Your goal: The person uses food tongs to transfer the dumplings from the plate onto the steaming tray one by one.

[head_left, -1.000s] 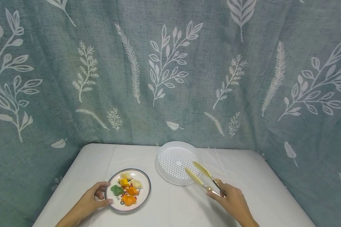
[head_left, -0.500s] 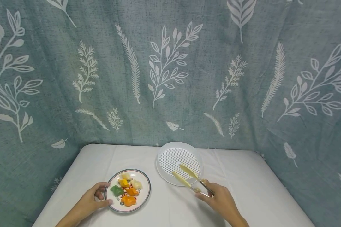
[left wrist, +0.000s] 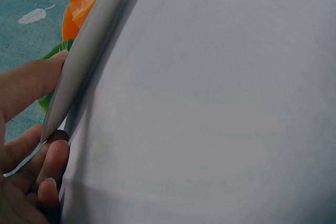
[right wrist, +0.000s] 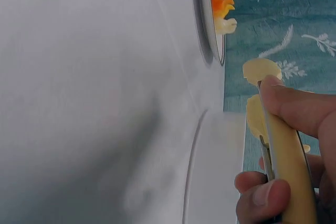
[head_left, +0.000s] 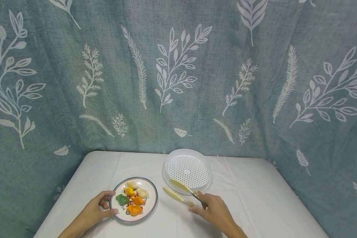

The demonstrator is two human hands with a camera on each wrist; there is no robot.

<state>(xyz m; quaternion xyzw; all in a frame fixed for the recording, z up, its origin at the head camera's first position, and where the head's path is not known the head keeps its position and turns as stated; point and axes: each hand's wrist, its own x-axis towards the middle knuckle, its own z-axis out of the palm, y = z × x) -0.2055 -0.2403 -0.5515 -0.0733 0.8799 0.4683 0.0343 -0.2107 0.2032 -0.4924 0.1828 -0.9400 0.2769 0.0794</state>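
Dumplings in orange, yellow, green and cream lie on a white plate (head_left: 149, 205) with a dark-ringed rim, left of centre in the head view. My left hand (head_left: 90, 211) holds the plate's left edge, the thumb on the rim and the other fingers curled beside and below it; the left wrist view shows this grip with an orange dumpling (left wrist: 86, 3) behind. My right hand (head_left: 214, 210) grips a pair of tongs (head_left: 181, 185) with pale yellow tips. The tongs' tips are spread apart with nothing between them, pointing toward the plate from its right.
A round white perforated steamer tray (head_left: 185, 168) stands at the back middle of the table, just beyond the tongs. White cloth (head_left: 244, 191) covers the table. A teal leaf-patterned curtain (head_left: 178, 82) hangs behind it and along both sides.
My right hand has moved left with the tongs, from over the steamer tray's right side to the space between tray and plate. The left hand and plate have stayed put.
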